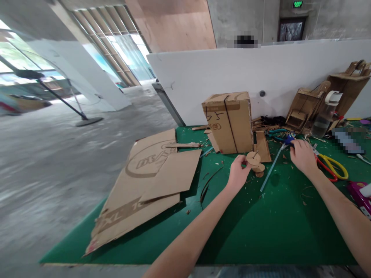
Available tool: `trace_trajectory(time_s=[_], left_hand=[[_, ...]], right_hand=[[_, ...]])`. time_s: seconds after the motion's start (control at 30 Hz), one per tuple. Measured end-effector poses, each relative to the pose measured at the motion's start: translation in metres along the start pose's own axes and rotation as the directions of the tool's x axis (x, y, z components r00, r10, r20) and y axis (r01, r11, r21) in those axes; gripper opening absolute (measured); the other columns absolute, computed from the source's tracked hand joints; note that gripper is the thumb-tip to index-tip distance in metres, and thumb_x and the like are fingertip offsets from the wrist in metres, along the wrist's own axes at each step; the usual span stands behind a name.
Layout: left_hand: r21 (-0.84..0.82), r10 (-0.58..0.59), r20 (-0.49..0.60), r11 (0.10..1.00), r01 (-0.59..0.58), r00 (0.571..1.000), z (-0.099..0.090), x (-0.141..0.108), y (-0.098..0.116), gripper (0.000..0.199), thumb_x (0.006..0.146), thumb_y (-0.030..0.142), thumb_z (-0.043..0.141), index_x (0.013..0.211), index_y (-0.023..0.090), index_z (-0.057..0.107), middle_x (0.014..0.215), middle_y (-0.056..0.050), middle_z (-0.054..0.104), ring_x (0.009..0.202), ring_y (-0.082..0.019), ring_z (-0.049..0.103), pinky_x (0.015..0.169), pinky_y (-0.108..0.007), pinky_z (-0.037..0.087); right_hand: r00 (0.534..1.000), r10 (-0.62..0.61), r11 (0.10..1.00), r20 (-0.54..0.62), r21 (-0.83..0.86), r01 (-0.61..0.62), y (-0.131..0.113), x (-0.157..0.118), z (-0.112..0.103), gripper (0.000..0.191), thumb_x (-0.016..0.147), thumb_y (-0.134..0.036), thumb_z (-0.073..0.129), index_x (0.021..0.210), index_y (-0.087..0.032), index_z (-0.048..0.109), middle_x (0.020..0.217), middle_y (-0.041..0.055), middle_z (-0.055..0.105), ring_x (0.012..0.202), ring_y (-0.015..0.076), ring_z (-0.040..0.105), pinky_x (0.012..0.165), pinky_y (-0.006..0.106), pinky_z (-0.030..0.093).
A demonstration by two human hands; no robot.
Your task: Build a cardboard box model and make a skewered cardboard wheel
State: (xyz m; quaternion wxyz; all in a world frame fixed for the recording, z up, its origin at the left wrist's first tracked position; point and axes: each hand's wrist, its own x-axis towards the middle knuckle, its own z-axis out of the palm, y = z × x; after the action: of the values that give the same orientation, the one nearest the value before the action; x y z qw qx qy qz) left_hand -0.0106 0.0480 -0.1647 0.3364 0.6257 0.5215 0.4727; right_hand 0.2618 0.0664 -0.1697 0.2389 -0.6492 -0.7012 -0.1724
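Observation:
My left hand (239, 170) pinches a round cardboard disc (253, 158) with a thin stick through its middle. Just below it, more small cardboard discs (257, 168) are near the green tabletop. My right hand (303, 155) is closed at a blue glue gun (289, 139), its fingers partly hidden from view. A long translucent glue stick (271, 168) slants from the glue gun toward me. Behind my left hand stands a cardboard box (228, 123) with a dark line down its front.
Flat cardboard sheets (171, 173) lie on the left. Scissors (333, 166) with red and yellow handles are beside my right wrist. A water bottle (323, 116), a phone (348, 141) and cardboard structures (304, 104) stand or lie at back right. A magenta object (359, 195) sits at the right edge.

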Motion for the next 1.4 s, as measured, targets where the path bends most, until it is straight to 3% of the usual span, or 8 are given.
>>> trace_trajectory(time_s=[0.07, 0.2, 0.43, 0.57, 0.77, 0.93, 1.03, 1.4], left_hand=[[0.017, 0.004, -0.006, 1.000, -0.004, 1.000, 0.000, 0.001, -0.002, 0.011, 0.078, 0.025, 0.065, 0.081, 0.015, 0.062, 0.086, -0.007, 0.068, 0.077, -0.017, 0.060, 0.068, -0.028, 0.045], [-0.032, 0.012, 0.016, 0.999, -0.011, 1.000, 0.000, 0.001, -0.004, 0.014, 0.079, 0.027, 0.065, 0.087, 0.015, 0.063, 0.089, -0.007, 0.069, 0.079, -0.017, 0.061, 0.074, -0.030, 0.047], [-0.029, 0.014, 0.048, 0.999, -0.012, 0.999, 0.002, -0.002, 0.001, 0.014, 0.081, 0.029, 0.064, 0.082, 0.016, 0.061, 0.080, -0.005, 0.068, 0.071, -0.016, 0.062, 0.068, -0.029, 0.048], [-0.038, 0.018, 0.041, 0.999, -0.017, 0.999, 0.000, -0.004, 0.008, 0.014, 0.080, 0.030, 0.064, 0.078, 0.017, 0.059, 0.075, -0.002, 0.066, 0.066, -0.014, 0.059, 0.064, -0.027, 0.048], [-0.050, 0.010, 0.068, 0.999, -0.006, 0.998, 0.000, -0.003, 0.006, 0.014, 0.084, 0.030, 0.060, 0.081, 0.016, 0.060, 0.075, -0.002, 0.064, 0.063, -0.013, 0.058, 0.062, -0.026, 0.047], [0.096, 0.126, 0.096, 0.986, -0.136, 0.987, 0.001, -0.004, 0.002, 0.013, 0.084, 0.023, 0.059, 0.073, 0.017, 0.057, 0.073, -0.001, 0.059, 0.066, -0.013, 0.054, 0.062, -0.025, 0.042], [0.185, 0.195, 0.166, 0.957, -0.225, 0.967, 0.001, -0.007, 0.004, 0.022, 0.081, 0.021, 0.063, 0.063, 0.017, 0.050, 0.067, 0.002, 0.049, 0.064, -0.012, 0.048, 0.060, -0.024, 0.037], [0.190, 0.195, 0.246, 0.951, -0.244, 0.949, -0.001, -0.010, 0.011, 0.018, 0.082, 0.022, 0.061, 0.066, 0.017, 0.054, 0.068, 0.002, 0.047, 0.061, -0.011, 0.044, 0.059, -0.024, 0.035]], right_hand=[[0.980, -0.170, 0.974, 0.105, 0.168, 0.152, -0.025, -0.007, -0.012, 0.025, 0.095, -0.028, 0.044, 0.107, -0.016, 0.062, 0.105, 0.0119, 0.069, 0.096, 0.0256, 0.060, 0.085, 0.038, 0.043], [0.848, -0.464, 0.874, 0.258, 0.290, 0.390, -0.081, -0.027, -0.029, 0.029, 0.093, -0.044, 0.051, 0.094, -0.020, 0.065, 0.093, 0.0087, 0.072, 0.091, 0.0253, 0.061, 0.080, 0.038, 0.041], [0.881, -0.377, 0.920, 0.285, 0.229, 0.319, -0.107, -0.032, -0.025, 0.021, 0.091, -0.034, 0.054, 0.095, -0.017, 0.066, 0.089, 0.0125, 0.071, 0.091, 0.0260, 0.062, 0.078, 0.037, 0.041], [0.921, -0.289, 0.866, 0.261, 0.482, 0.135, -0.096, -0.029, -0.028, 0.018, 0.088, -0.030, 0.053, 0.095, -0.019, 0.065, 0.086, 0.0087, 0.070, 0.082, 0.0227, 0.062, 0.076, 0.036, 0.044], [0.910, -0.158, 0.410, 0.384, 0.864, -0.293, -0.078, -0.022, -0.025, 0.023, 0.081, -0.034, 0.059, 0.101, -0.022, 0.062, 0.086, 0.0023, 0.066, 0.083, 0.0192, 0.062, 0.079, 0.035, 0.047], [0.862, -0.032, -0.097, 0.506, 0.857, -0.507, -0.074, -0.016, -0.026, 0.030, 0.078, -0.040, 0.064, 0.104, -0.025, 0.064, 0.083, 0.0004, 0.065, 0.073, 0.0162, 0.059, 0.072, 0.033, 0.049], [0.836, 0.005, -0.278, 0.549, 0.803, -0.527, -0.073, -0.016, -0.026, 0.032, 0.077, -0.042, 0.068, 0.105, -0.029, 0.065, 0.092, 0.0015, 0.068, 0.079, 0.0172, 0.061, 0.072, 0.033, 0.050], [0.841, 0.062, -0.229, 0.537, 0.828, -0.512, -0.074, -0.018, -0.020, 0.036, 0.074, -0.046, 0.074, 0.105, -0.027, 0.068, 0.097, 0.0036, 0.068, 0.083, 0.0185, 0.060, 0.070, 0.033, 0.050]])
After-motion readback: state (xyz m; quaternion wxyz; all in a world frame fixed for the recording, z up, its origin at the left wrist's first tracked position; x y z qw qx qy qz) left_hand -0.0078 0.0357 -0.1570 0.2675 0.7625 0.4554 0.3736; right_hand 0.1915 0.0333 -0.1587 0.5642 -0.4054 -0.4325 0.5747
